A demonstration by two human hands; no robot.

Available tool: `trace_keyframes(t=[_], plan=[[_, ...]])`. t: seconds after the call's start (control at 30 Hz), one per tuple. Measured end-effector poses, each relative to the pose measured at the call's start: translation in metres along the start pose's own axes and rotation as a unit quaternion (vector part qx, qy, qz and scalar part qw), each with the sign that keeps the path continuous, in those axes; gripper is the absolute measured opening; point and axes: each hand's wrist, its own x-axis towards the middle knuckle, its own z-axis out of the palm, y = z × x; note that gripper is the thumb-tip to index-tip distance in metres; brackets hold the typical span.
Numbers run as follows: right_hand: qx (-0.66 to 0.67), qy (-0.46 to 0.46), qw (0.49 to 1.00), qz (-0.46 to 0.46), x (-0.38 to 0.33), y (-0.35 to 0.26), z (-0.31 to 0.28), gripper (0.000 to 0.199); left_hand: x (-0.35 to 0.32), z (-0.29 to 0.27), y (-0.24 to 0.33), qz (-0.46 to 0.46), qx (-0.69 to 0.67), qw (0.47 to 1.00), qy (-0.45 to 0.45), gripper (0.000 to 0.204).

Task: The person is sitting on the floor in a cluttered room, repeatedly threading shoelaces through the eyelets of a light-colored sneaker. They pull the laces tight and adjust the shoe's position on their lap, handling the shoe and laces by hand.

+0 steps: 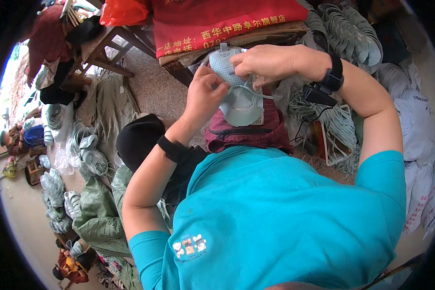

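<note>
While we hold the pale green shoe upper [239,94] out over our lap, its long axis runs from far to near, toe end nearest us. Our right hand [263,63] is closed over its far end, fingers curled tight. Our left hand [205,94] pinches its left edge, just beside the right.

light: I see soft, even daylight, brightest at the blown-out white patch far left of the teal shirt [285,212] | shadows: faint, no hard edges | glare: none on the shirt | focus: centre sharp, slight softness outward | distortion: strong fisheye bending, black vignette ringing the frame
</note>
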Motion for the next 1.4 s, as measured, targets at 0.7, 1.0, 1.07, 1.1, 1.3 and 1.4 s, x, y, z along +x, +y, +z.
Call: trace_keyframes(t=[0.7,1.0,1.07,1.1,1.3,1.4], plan=[[-0.008,0.191,0.982,0.008,-0.012,-0.009,0.042,0.036,0.000,-0.001,0.010,0.031,0.079,0.996,-0.029,0.014],[0.086,0.255,0.958,0.095,-0.019,-0.018,0.060,0.037,0.005,0.006,0.038,0.085,-0.069,0.994,0.025,0.010],[0.085,0.281,0.952,0.088,-0.021,-0.018,0.063,0.033,0.003,0.008,0.026,0.120,0.006,0.993,0.005,0.010],[0.085,0.292,0.949,0.085,-0.022,-0.018,0.065,0.030,0.003,0.010,0.022,0.171,0.060,0.983,0.005,0.009],[-0.008,0.297,0.947,0.126,-0.025,-0.017,0.063,0.017,0.005,0.004,0.008,0.251,0.157,0.955,-0.015,0.010],[0.009,0.271,0.952,0.142,-0.026,-0.021,0.062,0.015,0.008,0.000,-0.002,0.236,0.093,0.967,-0.003,0.009]])
